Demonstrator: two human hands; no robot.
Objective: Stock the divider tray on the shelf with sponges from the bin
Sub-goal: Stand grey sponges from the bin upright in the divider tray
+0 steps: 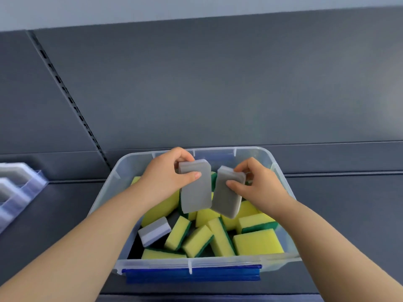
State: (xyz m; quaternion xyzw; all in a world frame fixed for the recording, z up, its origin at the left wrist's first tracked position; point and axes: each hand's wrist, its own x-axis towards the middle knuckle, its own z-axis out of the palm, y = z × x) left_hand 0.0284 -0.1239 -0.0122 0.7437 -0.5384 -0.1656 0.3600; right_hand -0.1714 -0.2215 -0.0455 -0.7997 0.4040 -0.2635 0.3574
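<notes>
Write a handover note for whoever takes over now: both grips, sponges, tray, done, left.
Left grip holds a grey sponge by its upper end, lifted over the bin.
Right grip holds a second grey sponge beside it, also above the bin.
Bin: many yellow-green sponges and one grey-white sponge inside.
Divider tray: far left on the shelf, partly out of frame; seems to hold some pale sponges already.
Done: two sponges picked. Left: carry both to the tray, slot them in, repeat.

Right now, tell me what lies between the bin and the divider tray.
Nothing: in the head view, only bare dark shelf separates the tray from the bin.
</notes>
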